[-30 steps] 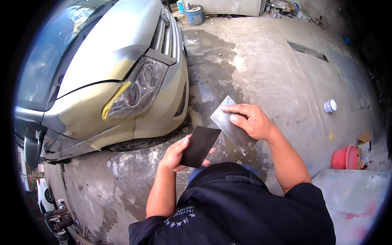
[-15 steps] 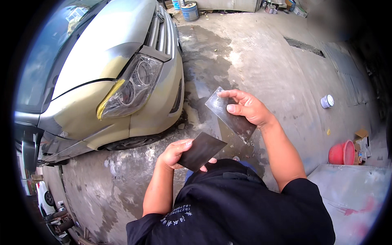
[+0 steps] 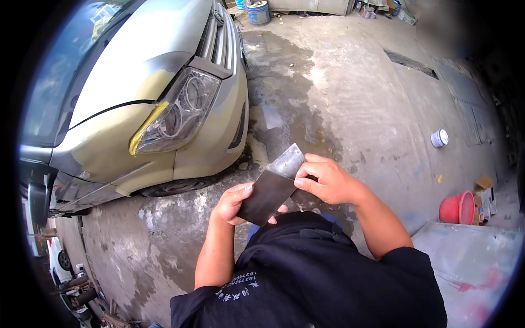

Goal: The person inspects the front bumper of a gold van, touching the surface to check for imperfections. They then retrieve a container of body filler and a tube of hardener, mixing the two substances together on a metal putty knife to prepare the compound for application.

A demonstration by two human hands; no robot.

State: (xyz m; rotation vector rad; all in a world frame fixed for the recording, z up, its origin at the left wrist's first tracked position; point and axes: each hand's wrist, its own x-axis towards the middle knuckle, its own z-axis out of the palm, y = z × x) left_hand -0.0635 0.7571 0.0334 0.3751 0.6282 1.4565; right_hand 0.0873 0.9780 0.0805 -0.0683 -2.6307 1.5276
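In front of my waist, my left hand [image 3: 232, 204] is closed on a dark, matte rectangular sheet [image 3: 266, 198] that looks like sandpaper, with the thumb on top and fingertips showing beneath its lower edge. My right hand [image 3: 331, 180] pinches a thin, flat grey rectangular pad [image 3: 288, 160] with whitish smears, its fingers curled over the edge. The pad lies partly behind the dark sheet, so much of it is hidden. Whether the two touch, I cannot tell. Ahead to the left is a car's headlight [image 3: 188, 115], edged with yellow tape [image 3: 146, 130].
The car [image 3: 136, 60] with patchy silver and beige paint fills the left side. At right are a white can [image 3: 439, 138], a red bucket [image 3: 457, 208] and a pale panel [image 3: 465, 251]. A blue drum [image 3: 257, 14] stands far off; the concrete floor [image 3: 355, 82] has damp patches.
My right hand has come down and left, bringing the grey pad from apart to partly behind the dark sheet. The pad has turned. My left hand has hardly moved.
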